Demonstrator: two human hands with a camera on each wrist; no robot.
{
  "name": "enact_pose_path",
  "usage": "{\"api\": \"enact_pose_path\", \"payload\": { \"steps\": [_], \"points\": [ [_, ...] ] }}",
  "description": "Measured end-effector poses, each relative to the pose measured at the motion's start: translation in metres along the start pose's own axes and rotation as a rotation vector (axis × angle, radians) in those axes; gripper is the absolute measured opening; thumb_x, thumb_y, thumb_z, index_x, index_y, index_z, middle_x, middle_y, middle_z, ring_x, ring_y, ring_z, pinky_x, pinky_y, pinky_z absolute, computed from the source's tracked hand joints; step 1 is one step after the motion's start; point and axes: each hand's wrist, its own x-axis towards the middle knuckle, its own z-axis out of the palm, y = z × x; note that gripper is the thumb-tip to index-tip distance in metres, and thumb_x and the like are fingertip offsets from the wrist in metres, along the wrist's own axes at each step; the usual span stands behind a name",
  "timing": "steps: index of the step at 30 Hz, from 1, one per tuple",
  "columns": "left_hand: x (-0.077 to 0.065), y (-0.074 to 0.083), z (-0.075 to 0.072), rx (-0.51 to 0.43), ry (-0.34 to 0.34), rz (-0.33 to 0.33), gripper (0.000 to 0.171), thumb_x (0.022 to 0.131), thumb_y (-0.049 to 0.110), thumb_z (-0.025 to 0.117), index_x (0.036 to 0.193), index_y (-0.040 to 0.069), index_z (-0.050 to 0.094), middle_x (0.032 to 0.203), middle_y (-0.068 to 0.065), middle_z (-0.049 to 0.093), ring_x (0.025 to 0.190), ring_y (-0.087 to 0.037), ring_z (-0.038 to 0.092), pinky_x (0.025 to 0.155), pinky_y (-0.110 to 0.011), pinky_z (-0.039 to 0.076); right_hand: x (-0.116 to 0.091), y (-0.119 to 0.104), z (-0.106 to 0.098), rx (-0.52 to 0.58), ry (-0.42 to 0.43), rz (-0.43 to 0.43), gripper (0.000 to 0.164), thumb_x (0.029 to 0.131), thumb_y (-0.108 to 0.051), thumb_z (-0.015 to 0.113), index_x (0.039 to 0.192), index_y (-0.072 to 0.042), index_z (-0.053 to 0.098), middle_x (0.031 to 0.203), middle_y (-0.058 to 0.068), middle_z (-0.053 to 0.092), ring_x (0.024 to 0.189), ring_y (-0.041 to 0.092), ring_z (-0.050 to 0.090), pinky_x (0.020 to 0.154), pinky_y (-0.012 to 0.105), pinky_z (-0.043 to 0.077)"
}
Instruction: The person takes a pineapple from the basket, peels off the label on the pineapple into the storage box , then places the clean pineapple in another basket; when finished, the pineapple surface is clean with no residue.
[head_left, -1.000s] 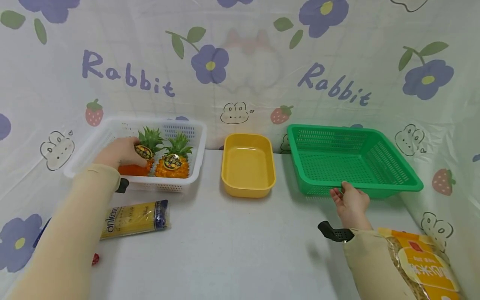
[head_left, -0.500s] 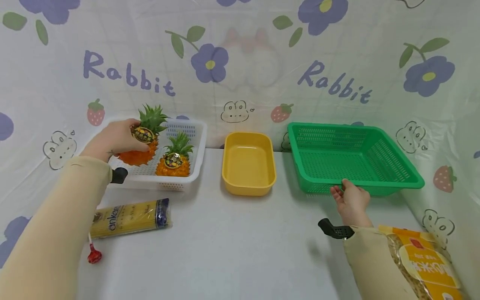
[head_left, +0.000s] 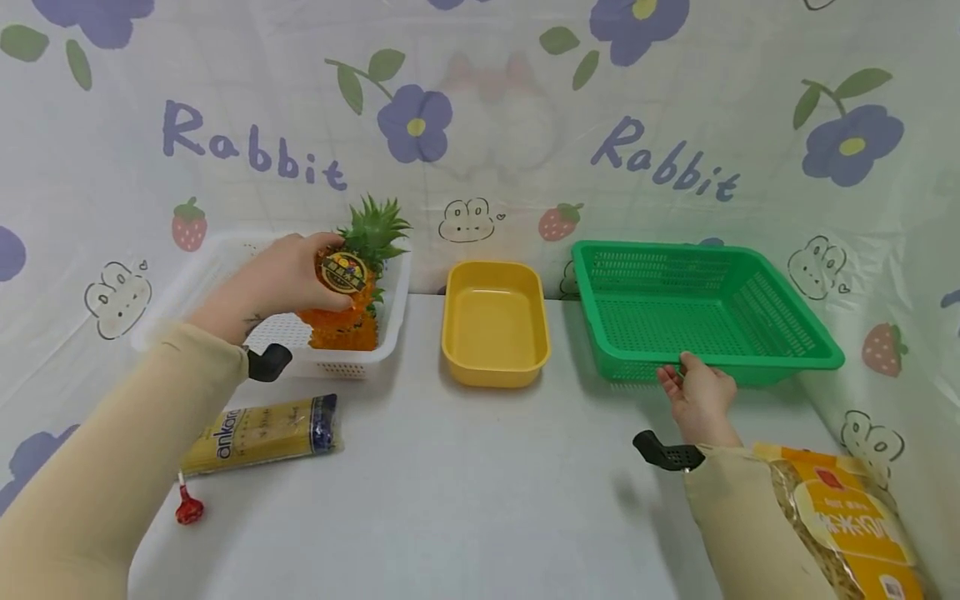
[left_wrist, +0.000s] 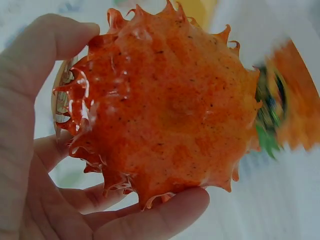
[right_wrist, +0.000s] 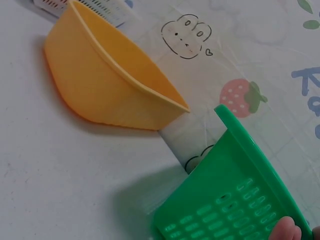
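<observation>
A miniature pineapple [left_wrist: 165, 105], orange with a green leafy crown, is in the person's left hand [head_left: 281, 275], whose thumb and fingers curl round its body. The pineapple is held up at the right part of a white basket [head_left: 356, 362], overlapping a second pineapple [head_left: 345, 340] in the head view. The step in hand appears to be lifting it; the next move seems to call for a steady grip, enough height to clear the basket's rim, and no knock to its neighbour.

To the right stand a yellow tub [head_left: 495, 333] and then a green basket [head_left: 652, 312], whose near rim the right hand [head_left: 705, 396] grips. Nearer on the tabletop [head_left: 480, 483] lie a pasta packet [head_left: 270, 433], a red lollipop [head_left: 189, 507] beside it, and, far right, an orange-and-yellow bag [head_left: 855, 525]. A flower-and-rabbit sheet [head_left: 525, 192] hangs behind.

The head view shows the pineapple's upright crown and round dark label; the left wrist view shows what that hides, the glossy, spiky-edged underside, raised off the basket floor. The right wrist view gives the tub's side and the green basket's slotted outer wall, with fingertips at the rim.
</observation>
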Motion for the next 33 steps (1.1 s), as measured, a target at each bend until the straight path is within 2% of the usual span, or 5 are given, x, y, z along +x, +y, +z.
{"api": "enact_pose_path", "payload": {
  "steps": [11, 18, 25, 29, 33],
  "points": [
    [-0.01, 0.051, 0.025, 0.044, -0.017, 0.161, 0.085, 0.065, 0.036, 0.079, 0.138, 0.014, 0.041, 0.127, -0.017, 0.048, 0.107, -0.03, 0.05, 0.084, -0.042, 0.05, -0.002, 0.0, 0.0, -0.011, 0.002, -0.001, 0.025, 0.089, -0.013, 0.058, 0.107, -0.012, 0.04, 0.091, 0.006, 0.044, 0.066, 0.013, 0.054, 0.062, 0.02, 0.054],
    [-0.026, 0.075, 0.046, 0.021, -0.132, 0.284, 0.083, 0.066, 0.036, 0.077, 0.139, 0.022, 0.04, 0.125, -0.011, 0.047, 0.099, -0.023, 0.051, 0.078, -0.035, 0.051, -0.001, 0.0, 0.0, -0.01, -0.007, -0.003, 0.025, 0.09, -0.014, 0.057, 0.109, -0.012, 0.041, 0.095, 0.006, 0.044, 0.071, 0.013, 0.053, 0.064, 0.02, 0.054],
    [-0.032, 0.088, 0.083, 0.011, -0.265, 0.388, 0.081, 0.065, 0.033, 0.079, 0.136, 0.022, 0.044, 0.12, -0.005, 0.046, 0.097, -0.015, 0.051, 0.079, -0.024, 0.05, 0.0, -0.001, -0.002, -0.004, -0.023, -0.002, 0.024, 0.09, -0.014, 0.056, 0.107, -0.012, 0.04, 0.099, 0.005, 0.043, 0.073, 0.013, 0.051, 0.065, 0.02, 0.054],
    [-0.031, 0.088, 0.105, 0.062, -0.314, 0.483, 0.078, 0.065, 0.033, 0.08, 0.134, 0.021, 0.046, 0.12, -0.005, 0.047, 0.099, -0.014, 0.052, 0.081, -0.024, 0.051, 0.0, -0.001, -0.002, -0.003, -0.019, 0.0, 0.023, 0.09, -0.014, 0.057, 0.106, -0.012, 0.04, 0.093, 0.006, 0.044, 0.071, 0.014, 0.052, 0.065, 0.02, 0.054],
    [-0.027, 0.088, 0.122, 0.149, -0.321, 0.564, 0.075, 0.065, 0.036, 0.079, 0.133, 0.023, 0.048, 0.122, -0.004, 0.047, 0.099, -0.015, 0.052, 0.084, -0.027, 0.05, -0.001, -0.001, -0.001, -0.01, -0.009, -0.007, 0.023, 0.09, -0.014, 0.057, 0.106, -0.012, 0.04, 0.089, 0.006, 0.045, 0.071, 0.013, 0.052, 0.065, 0.02, 0.054]
  ]
}}
